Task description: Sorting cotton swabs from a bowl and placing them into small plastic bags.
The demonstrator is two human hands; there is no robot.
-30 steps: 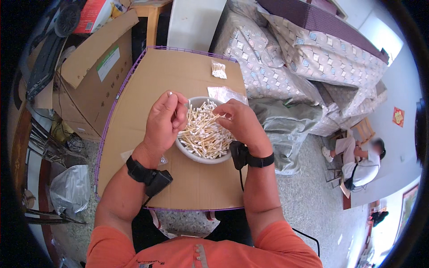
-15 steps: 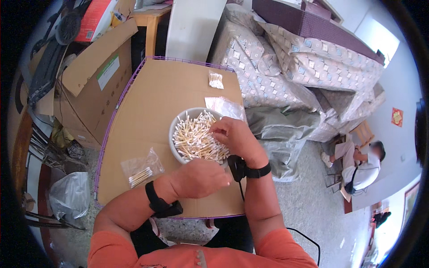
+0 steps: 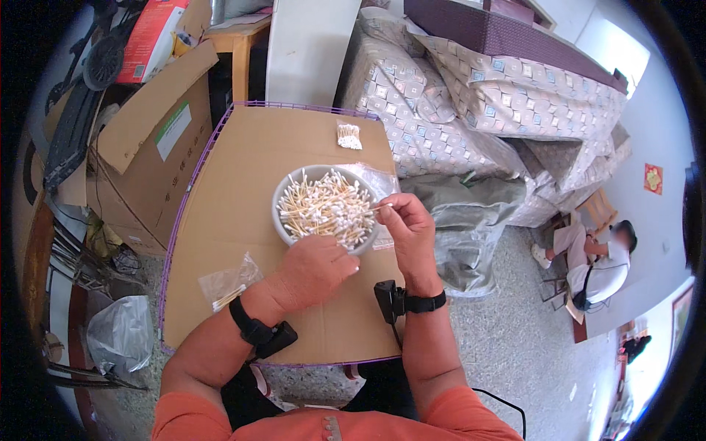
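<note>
A round grey bowl heaped with wooden cotton swabs stands on the cardboard-topped table. At its right rim, my right hand pinches a cotton swab between thumb and fingers. My left hand is closed just in front of the bowl, back of the hand up. A white cotton tip shows at its fingers; how many swabs it holds is hidden. A clear bag with several swabs lies left of my left wrist, partly covered by the forearm.
A small bundle of swabs lies at the table's far right, with a clear plastic bag behind the bowl. A cardboard box stands left of the table, covered furniture to the right. A person sits at far right.
My right hand has come out of the swab heap to the bowl's right rim with a swab. My left hand has moved up and slightly left, closer to the bowl's front.
</note>
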